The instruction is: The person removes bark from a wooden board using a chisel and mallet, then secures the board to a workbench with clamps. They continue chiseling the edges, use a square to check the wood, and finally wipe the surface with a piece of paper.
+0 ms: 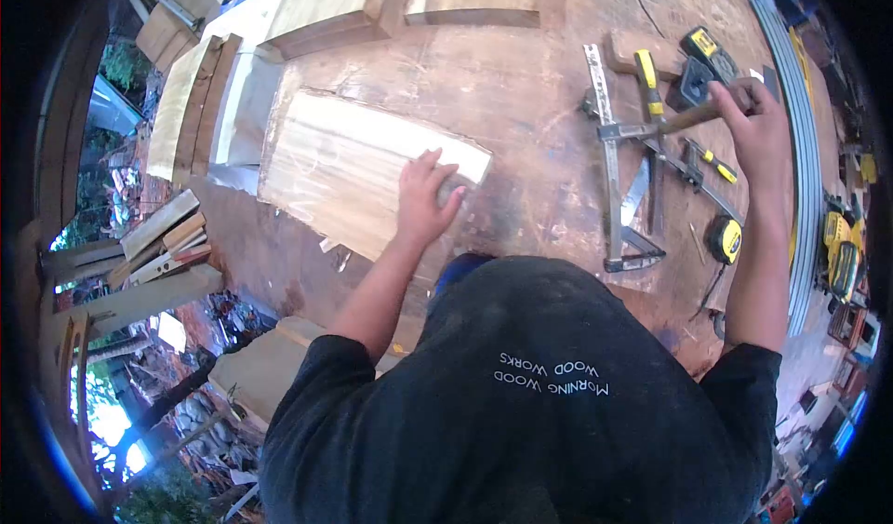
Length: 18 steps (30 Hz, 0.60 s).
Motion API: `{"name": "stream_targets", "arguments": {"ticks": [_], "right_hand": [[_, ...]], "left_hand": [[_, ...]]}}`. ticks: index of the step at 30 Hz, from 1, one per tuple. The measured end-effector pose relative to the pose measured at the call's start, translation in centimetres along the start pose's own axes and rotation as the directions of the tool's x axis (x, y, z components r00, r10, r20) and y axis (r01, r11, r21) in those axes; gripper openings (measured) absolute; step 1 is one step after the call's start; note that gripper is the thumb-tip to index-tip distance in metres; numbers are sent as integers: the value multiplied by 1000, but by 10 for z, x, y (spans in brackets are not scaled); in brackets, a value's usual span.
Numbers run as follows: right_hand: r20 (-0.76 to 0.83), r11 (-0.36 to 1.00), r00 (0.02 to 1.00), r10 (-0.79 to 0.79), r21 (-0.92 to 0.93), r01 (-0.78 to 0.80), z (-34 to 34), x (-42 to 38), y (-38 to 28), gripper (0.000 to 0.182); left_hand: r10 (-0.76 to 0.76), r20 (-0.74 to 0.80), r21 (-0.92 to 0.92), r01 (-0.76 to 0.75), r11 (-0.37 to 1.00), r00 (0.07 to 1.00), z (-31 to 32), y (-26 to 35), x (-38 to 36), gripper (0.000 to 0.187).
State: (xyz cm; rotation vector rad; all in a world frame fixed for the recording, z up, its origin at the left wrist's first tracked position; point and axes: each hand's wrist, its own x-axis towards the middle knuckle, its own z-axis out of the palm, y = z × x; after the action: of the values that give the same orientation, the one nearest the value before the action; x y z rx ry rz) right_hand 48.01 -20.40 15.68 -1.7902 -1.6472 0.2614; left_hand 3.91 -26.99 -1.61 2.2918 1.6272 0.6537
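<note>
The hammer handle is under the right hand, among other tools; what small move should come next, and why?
Probably lift the hammer straight up before carrying it over. The right hand closes on its wooden handle while the head lies across the metal clamp; the left hand rests flat on the pale board.

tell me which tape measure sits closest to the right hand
The tape measure at the far edge, just beside the right hand; the other tape measure lies nearer the person.

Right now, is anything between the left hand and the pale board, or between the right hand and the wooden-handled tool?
Nothing visible. The left hand lies flat on the pale board. The right hand is closed on the wooden handle, above the steel squares and the yellow chisels.
</note>
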Motion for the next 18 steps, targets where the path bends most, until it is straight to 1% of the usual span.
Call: {"name": "stream_targets", "arguments": {"ticks": [1, 2, 3, 4, 5, 6, 7, 8, 9, 10, 11, 13, 14, 15, 16, 17, 18], "right_hand": [[1, 1000, 1000, -14, 2, 14, -2, 7, -2, 33], [-144, 999, 989, -33, 19, 36, -8, 15, -5, 34], [-283, 998, 958, -43, 35, 55, -13, 23, -12, 35], [-278, 998, 960, -44, 34, 56, -17, 29, -21, 35], [-288, 993, 951, -111, -60, 98, -23, 35, -29, 38], [-294, 977, 938, -183, -159, 141, -27, 41, -34, 41], [-293, 975, 938, -188, -171, 142, -24, 46, -41, 41], [-314, 991, 940, -133, -27, 132, -17, 47, -51, 44], [-328, 987, 942, -70, 117, 114, -9, 47, -61, 47], [-276, 967, 961, 0, 246, 70, 13, 48, -65, 50], [-218, 929, 974, 65, 369, 21, 37, 44, -70, 54], [-3, 944, 978, 207, 264, -199, 69, 26, -106, 48], [-9, 939, 990, 141, 317, -131, 91, 27, -101, 45], [-13, 927, 997, 77, 369, -66, 109, 31, -95, 42], [-9, 929, 996, 83, 363, -75, 112, 34, -103, 42], [-42, 927, 996, 77, 370, -56, 113, 38, -115, 38], [-76, 925, 995, 70, 378, -36, 114, 40, -123, 41]], "left_hand": [[0, 10, -28, 0, 1000, 1000, -1, -1, 0, 36], [-6, 6, -59, 6, 998, 1000, -4, -1, 1, 34], [-15, -1, -59, 15, 998, 1000, -5, -2, 3, 34], [-9, -8, -107, 8, 994, 1000, -5, -3, 4, 33], [0, -11, -157, -2, 988, 1000, -7, -3, 4, 32], [8, -26, -165, -12, 986, 1000, -9, -2, 8, 29], [9, -28, -176, -14, 984, 1000, -6, -7, 14, 29], [-41, -48, -340, 22, 940, 998, -3, -14, 21, 27], [-92, -52, -495, 54, 867, 994, 1, -18, 24, 26], [-165, -98, -574, 79, 815, 981, -1, -13, 30, 23], [-158, -89, -583, 78, 808, 983, -4, -10, 38, 23], [-180, -48, -630, 110, 769, 983, -7, -11, 53, 25], [-117, -69, -615, 50, 787, 991, -3, -17, 60, 28], [-117, -60, -621, 54, 782, 991, -3, -15, 66, 28], [-91, 15, -692, 76, 718, 996, -8, -10, 72, 29], [-57, 87, -753, 103, 650, 995, -9, -9, 77, 30], [27, 98, -755, 57, 654, 995, -9, -7, 83, 32]]}}
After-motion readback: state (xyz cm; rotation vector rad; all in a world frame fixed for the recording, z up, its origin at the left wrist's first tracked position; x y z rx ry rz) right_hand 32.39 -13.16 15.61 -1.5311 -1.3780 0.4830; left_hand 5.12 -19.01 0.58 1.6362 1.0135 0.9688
